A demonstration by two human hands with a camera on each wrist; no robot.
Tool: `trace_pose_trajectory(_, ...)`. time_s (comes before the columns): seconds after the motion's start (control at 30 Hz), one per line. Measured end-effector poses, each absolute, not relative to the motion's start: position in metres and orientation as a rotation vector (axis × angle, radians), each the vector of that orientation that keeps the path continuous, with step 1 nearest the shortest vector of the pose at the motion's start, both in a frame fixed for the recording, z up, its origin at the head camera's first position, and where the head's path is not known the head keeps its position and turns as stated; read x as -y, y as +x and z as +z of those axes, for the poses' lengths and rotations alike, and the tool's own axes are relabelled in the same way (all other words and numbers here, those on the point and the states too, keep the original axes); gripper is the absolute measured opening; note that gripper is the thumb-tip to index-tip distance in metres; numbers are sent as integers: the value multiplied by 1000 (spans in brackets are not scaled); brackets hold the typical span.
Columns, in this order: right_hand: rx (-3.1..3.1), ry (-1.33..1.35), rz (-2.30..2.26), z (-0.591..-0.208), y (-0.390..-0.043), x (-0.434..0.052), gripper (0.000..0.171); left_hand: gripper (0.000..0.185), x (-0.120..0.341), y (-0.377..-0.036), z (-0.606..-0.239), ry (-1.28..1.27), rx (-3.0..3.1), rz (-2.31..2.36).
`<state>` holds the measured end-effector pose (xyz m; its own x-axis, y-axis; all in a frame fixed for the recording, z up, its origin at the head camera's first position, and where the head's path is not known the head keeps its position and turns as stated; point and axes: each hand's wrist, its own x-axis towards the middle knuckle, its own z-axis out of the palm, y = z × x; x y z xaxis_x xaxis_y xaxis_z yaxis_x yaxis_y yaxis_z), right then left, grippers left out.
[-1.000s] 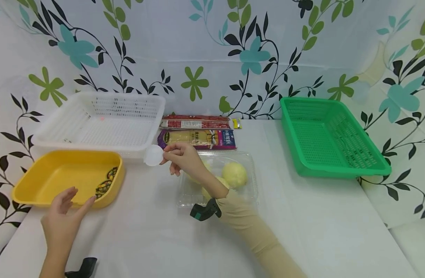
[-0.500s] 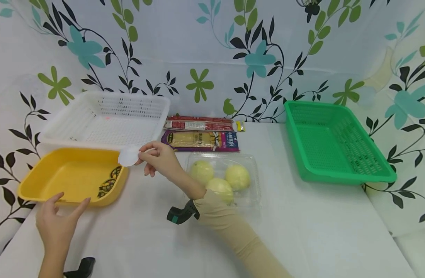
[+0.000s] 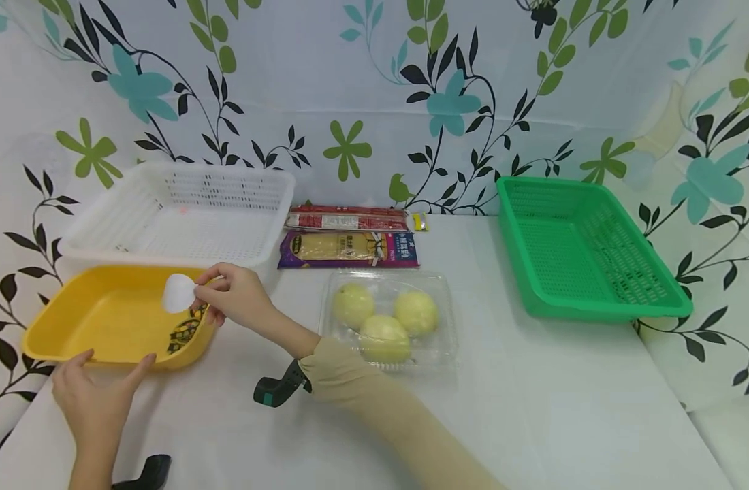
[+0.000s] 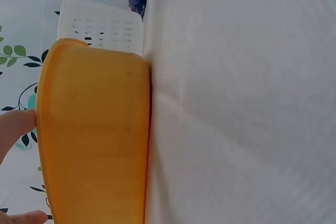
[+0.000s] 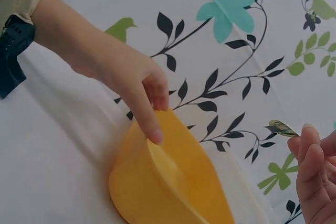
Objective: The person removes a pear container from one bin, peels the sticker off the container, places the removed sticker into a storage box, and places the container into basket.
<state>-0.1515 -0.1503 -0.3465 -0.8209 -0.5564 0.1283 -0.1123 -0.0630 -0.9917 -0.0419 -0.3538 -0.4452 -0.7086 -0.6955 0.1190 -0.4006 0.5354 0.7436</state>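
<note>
A right hand [image 3: 236, 296] pinches a small white disc [image 3: 179, 293] by its edge between thumb and fingers [image 3: 210, 277], holding it in the air over the right end of a yellow tray [image 3: 68, 327] near the table's [image 3: 534, 408] left edge; the left hand [image 3: 95, 401] steadies the tray's near rim with fingers spread and straight, thumb and forefinger touching the plastic. The disc looks thin, pale and slightly translucent, rounded like a lid or a little cap; what it is made of cannot be told. A patterned sticker or wrapper [image 3: 187, 330] lies on the tray's floor just below it. The grip is light and at the very rim, so the disc could slip or flutter aside and land on the table or against the white basket [image 3: 178, 218] just behind the tray; the tray is shallow and light, so a nudge from the steadying hand could shift it. Three pale yellow fruits [image 3: 383, 320] sit in a clear box [image 3: 444, 340] near the right forearm, two snack packets [image 3: 350, 235] lie behind it, and a green basket [image 3: 585, 248] stands well apart on the right
</note>
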Motion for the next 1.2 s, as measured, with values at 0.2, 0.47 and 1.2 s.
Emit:
trace_pose_trajectory(0.2,-1931,-695,-1937,-359,-152,174,6,82,331,-35,-421,887,2356,-1019)
trace_pose_trajectory(0.47,-1965,-719,-1903,-367,-150,200,6,91,370,-41,-467,914,2376,-892)
trace_pose_trajectory(1.2,-2169,-672,-1633,-393,-153,216,6,83,335,-35,-430,870,2360,-1008)
